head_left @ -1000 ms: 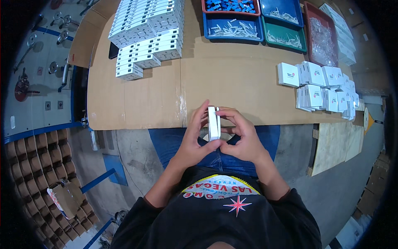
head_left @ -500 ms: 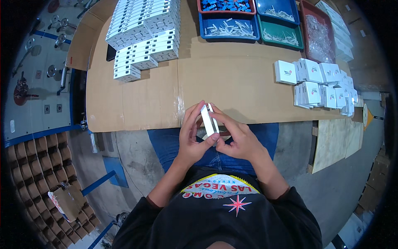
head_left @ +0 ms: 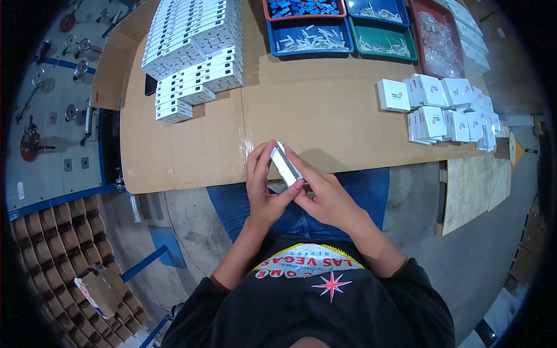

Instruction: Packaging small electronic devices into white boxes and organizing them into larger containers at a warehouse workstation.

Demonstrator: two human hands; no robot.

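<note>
A small white box [head_left: 285,164] is held edge-up between both hands, just over the near edge of the cardboard-covered table [head_left: 301,116]. My left hand [head_left: 264,188] wraps its left side, thumb under the box's lower end. My right hand [head_left: 325,191] presses against its right side, fingers laid along the box. The box is tilted, its upper end leaning to the left.
Stacks of flat white boxes [head_left: 191,52] fill the table's far left. Several closed white boxes [head_left: 447,110] cluster at the right. Blue [head_left: 313,37], green [head_left: 383,43] and red [head_left: 438,37] trays of small parts line the far edge. Cardboard dividers [head_left: 52,243] lie on the floor, left.
The box has tipped from nearly upright to slanting with its top to the left. Both hands have shifted slightly left and closed tighter around it.
</note>
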